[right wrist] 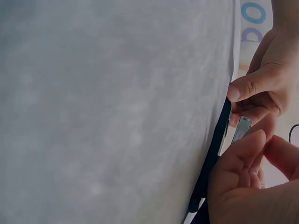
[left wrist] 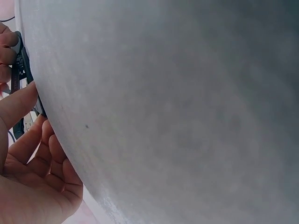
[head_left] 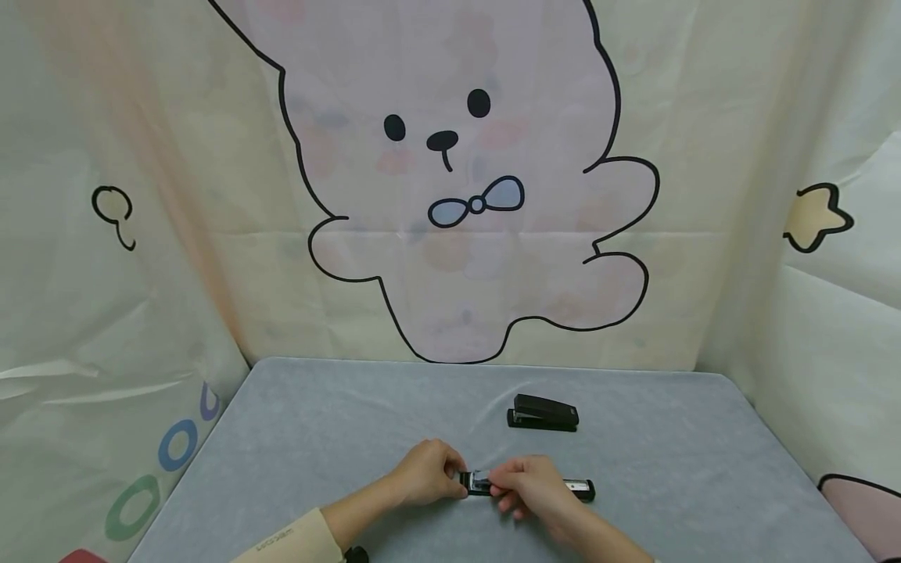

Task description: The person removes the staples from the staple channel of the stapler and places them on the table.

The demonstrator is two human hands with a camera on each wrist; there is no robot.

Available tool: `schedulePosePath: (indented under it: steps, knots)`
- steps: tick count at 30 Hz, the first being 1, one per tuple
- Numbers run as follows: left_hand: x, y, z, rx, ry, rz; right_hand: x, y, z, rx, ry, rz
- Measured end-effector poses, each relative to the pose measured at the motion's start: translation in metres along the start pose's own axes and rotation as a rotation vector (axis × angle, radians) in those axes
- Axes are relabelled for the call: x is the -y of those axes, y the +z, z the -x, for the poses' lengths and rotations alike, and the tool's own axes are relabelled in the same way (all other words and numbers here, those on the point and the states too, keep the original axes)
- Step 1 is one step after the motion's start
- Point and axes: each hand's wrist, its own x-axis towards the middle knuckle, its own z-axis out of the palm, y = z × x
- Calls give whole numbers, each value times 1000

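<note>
Left hand [head_left: 428,471] pinches the end of a black stapler [right wrist: 210,156]; beside it, right hand [head_left: 533,491] pinches a metal strip [right wrist: 242,127].
Probably this is loading; next move needs careful alignment.

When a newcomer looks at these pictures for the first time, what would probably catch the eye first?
Probably the big cartoon bear with its blue bow, on the backdrop behind the table. Then the left hand, gripping one end of a long black object, perhaps an opened stapler, and the right hand, holding a small metal piece over it. A black stapler stands farther back.
</note>
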Motion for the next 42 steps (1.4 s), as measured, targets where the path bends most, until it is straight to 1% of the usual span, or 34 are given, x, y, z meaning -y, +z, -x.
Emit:
schedulePosePath:
  steps: [8, 17, 22, 25, 34, 40, 42]
  knots:
    - [0, 1, -1, -9, 9, 9, 7, 3, 1, -11, 5, 1]
    - [4, 4, 0, -7, -1, 10, 6, 4, -1, -12, 15, 27]
    - [4, 3, 0, -7, 8, 8, 9, 1, 1, -24, 18, 34]
    - [4, 4, 0, -6, 13, 6, 12, -5, 4, -30, 3, 30]
    - [5, 4, 0, -1, -13, -1, 22, -32, 15, -4, -39, 32]
    - [3, 5, 0, -5, -28, -1, 27, -55, 27, 31, -55, -15]
    - [2, 5, -1, -1, -36, 0, 27, -63, 31, 28, -55, -32]
